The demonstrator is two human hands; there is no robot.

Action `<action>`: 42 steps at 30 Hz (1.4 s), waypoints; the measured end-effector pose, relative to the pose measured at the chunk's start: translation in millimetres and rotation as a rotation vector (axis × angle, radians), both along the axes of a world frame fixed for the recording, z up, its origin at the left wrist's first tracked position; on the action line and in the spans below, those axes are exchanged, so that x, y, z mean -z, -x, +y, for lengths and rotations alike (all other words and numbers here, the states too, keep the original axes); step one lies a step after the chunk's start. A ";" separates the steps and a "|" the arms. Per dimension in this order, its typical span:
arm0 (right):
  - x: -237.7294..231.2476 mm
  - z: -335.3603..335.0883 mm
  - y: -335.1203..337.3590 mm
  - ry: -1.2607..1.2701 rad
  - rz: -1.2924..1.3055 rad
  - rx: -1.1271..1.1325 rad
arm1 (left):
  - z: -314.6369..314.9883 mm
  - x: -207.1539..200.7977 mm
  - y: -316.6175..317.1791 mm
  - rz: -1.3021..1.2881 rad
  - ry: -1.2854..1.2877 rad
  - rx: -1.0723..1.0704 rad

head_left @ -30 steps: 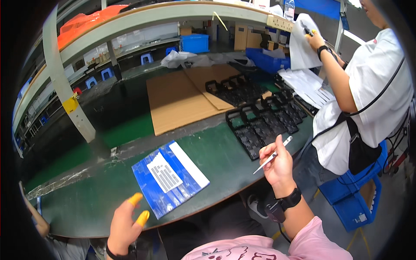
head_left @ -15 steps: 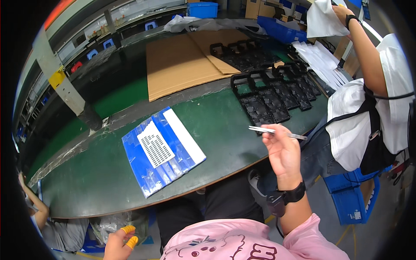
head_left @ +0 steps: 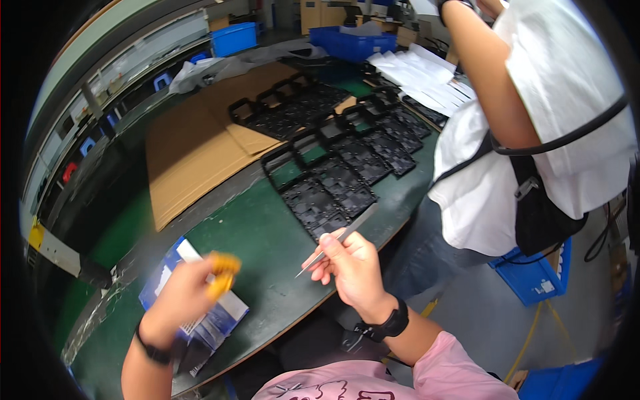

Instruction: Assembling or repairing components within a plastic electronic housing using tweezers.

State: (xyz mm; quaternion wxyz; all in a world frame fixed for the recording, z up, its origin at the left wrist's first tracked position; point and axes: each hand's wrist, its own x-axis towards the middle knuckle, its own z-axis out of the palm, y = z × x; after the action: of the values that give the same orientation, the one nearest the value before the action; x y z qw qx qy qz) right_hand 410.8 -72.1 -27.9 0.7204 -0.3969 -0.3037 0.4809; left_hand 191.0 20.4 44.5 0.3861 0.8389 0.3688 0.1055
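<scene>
My right hand [head_left: 357, 273] pinches metal tweezers [head_left: 355, 226] between thumb and fingers, their tip slanting down to the left over the green table [head_left: 267, 280]. Nearest to it are several black plastic frames [head_left: 323, 190], laid in an overlapping row. My left hand [head_left: 180, 293], smeared by motion, hovers over a blue flat board [head_left: 217, 328] with a white strip [head_left: 233, 305] along one edge. Yellow finger cots [head_left: 223, 273] cover its thumb and a fingertip. Beneath that hand the white label sheet on the board is mostly hidden.
Behind the frames lies a brown cardboard sheet [head_left: 180, 153], with more black frames [head_left: 287, 110] on it. White sheets [head_left: 420, 77] are piled at the far right. A person in white [head_left: 480, 180] stands close on the right, beside a blue crate [head_left: 533, 277] on the floor.
The view has swung right. My left hand has risen from below the table edge to over the blue board. My right hand has turned the tweezers, tip now downward, near the frames.
</scene>
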 end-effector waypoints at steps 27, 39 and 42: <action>19.5 7.9 16.3 0.026 0.015 -0.428 | 58.4 27.2 24.1 -0.865 0.388 -0.654; -22.2 96.1 173.3 0.103 -0.292 -0.683 | 35.9 52.8 197.1 -1.577 0.374 -0.859; -16.6 118.0 179.0 0.022 -0.381 -0.613 | 34.0 82.7 201.2 -1.629 0.136 -0.699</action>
State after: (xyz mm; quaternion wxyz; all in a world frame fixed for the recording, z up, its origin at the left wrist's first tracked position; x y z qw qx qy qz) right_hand 231.9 45.8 -11.3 0.4687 -0.3777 -0.5322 0.5953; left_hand -10.2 54.4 -38.2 0.5235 0.3181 0.2199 0.7592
